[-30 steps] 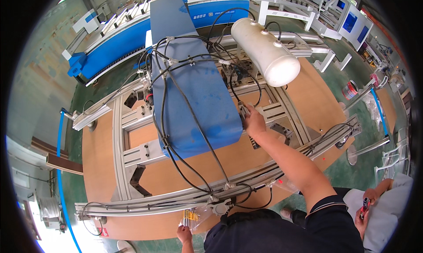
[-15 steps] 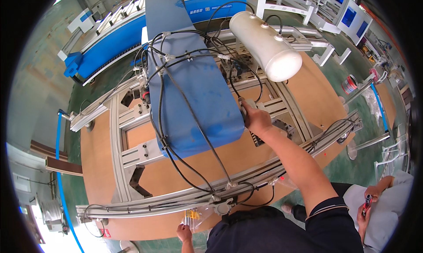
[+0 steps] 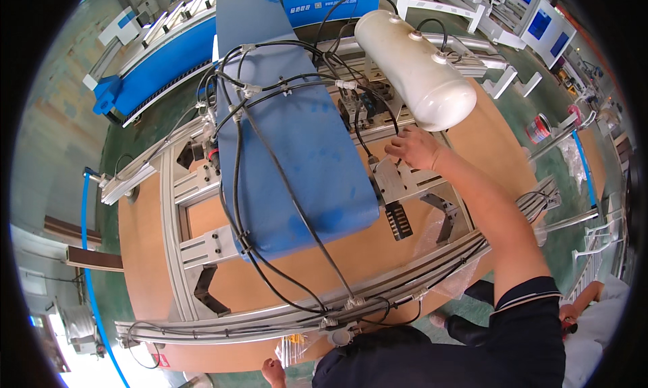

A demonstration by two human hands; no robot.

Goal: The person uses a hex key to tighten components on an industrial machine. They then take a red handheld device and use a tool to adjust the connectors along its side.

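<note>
My right hand (image 3: 416, 149) reaches over the aluminium frame just below the white air tank (image 3: 415, 70). Its fingers are bent and closed around a black air hose (image 3: 390, 108) that runs down beneath them; the fingertips are partly hidden. Left of it, a metal bracket with a hose fitting (image 3: 372, 160) stands beside the blue machine cover (image 3: 297, 151). Low in the view, my left hand (image 3: 273, 373) is closed at the edge of a clear plastic bag (image 3: 291, 349) with thin white and yellow pieces inside, and seems to grip it.
Black hoses (image 3: 277, 162) loop across the blue cover. A long aluminium rail (image 3: 256, 328) crosses in front of me above the brown board (image 3: 145, 253). At lower right, another person (image 3: 597, 320) holds a small tool. Blue machinery (image 3: 162, 87) stands behind.
My right hand has left the fitting beside the blue cover and moved up and right to the hose near the tank. My left hand and the bag have shifted slightly downward.
</note>
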